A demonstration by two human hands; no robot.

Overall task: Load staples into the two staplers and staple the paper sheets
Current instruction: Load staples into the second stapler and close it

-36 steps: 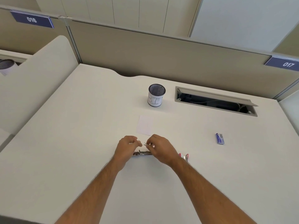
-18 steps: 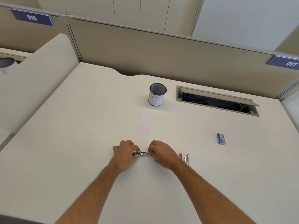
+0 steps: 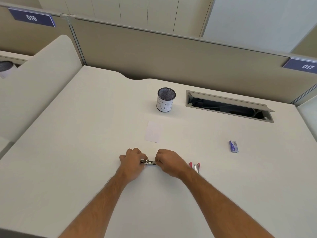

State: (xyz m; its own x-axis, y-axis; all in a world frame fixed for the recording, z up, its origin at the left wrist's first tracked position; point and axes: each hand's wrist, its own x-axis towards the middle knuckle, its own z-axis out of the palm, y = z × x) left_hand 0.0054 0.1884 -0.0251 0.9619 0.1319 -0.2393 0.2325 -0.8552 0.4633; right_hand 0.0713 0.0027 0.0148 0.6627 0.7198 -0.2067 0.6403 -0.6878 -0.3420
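A small metal stapler (image 3: 150,162) lies on the white desk between my hands, mostly hidden by them. My left hand (image 3: 133,160) grips its left end with curled fingers. My right hand (image 3: 169,161) holds its right end, fingers curled over it. A second stapler (image 3: 195,166), red and white, lies just right of my right wrist. A small white stack of paper sheets (image 3: 154,132) lies flat beyond my hands. The blue staple box (image 3: 233,146) sits far to the right.
A black mesh cup (image 3: 166,100) with a white label stands behind the paper. An open cable tray (image 3: 229,106) is sunk into the desk at the back right. Beige partitions (image 3: 171,55) close off the back and left.
Both hands have dropped from a raised pinch down onto the metal stapler and closed in on its two ends. The other objects have not moved.
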